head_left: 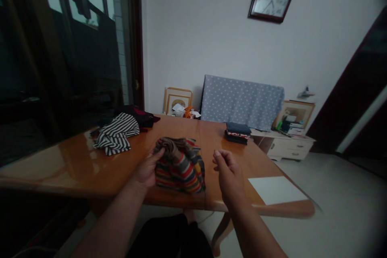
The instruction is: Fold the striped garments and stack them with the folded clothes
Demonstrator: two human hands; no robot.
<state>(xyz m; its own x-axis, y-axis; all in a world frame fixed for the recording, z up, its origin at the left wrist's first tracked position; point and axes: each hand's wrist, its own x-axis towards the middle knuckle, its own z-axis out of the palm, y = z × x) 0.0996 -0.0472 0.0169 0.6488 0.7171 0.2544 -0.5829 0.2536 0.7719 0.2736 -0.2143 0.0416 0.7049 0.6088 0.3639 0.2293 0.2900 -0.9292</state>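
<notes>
Apparently soft, light and limp: a crumpled striped knit garment (181,169), bunched near the middle of the wooden surface (242,141). Left hand (147,169) at its upper left edge, fingers (160,152) clenched into the folds, gripping the cloth. Right hand (229,173) just beside it, empty, fingertips pinched together in the air. Best hold: any thick fold, gathered loosely, with slumping likely once lifted. Black-and-white striped cloth (116,134) farther left.

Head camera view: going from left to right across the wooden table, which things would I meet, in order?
Black-and-white striped garment → left hand → multicoloured striped cloth bundle → right hand → white sheet
</notes>
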